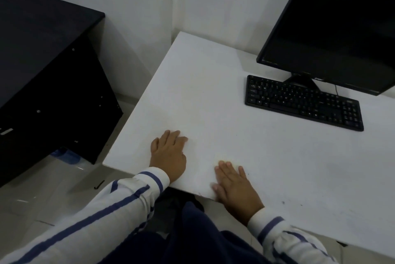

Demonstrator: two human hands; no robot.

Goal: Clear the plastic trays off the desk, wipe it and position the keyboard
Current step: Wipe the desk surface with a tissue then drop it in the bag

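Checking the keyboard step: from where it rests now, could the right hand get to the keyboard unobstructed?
Probably yes. The right hand lies flat on the desk, and only bare desktop lies between it and the keyboard, whose front edge is exposed.

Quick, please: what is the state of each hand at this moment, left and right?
Left hand: open, palm flat on the desk, holding nothing.
Right hand: open, flat near the desk's front edge; something pale may lie under the fingers, but this cannot be told.

A white, flat rectangular desk top (213, 97) carries everything. Two flat palms rest on its near edge, the left hand (168, 154) and right hand (235, 186) apart, clasping nothing. Well beyond the right hand lies a black plastic keyboard (303, 102), with a black flat-screen monitor (333, 26) standing just behind it.
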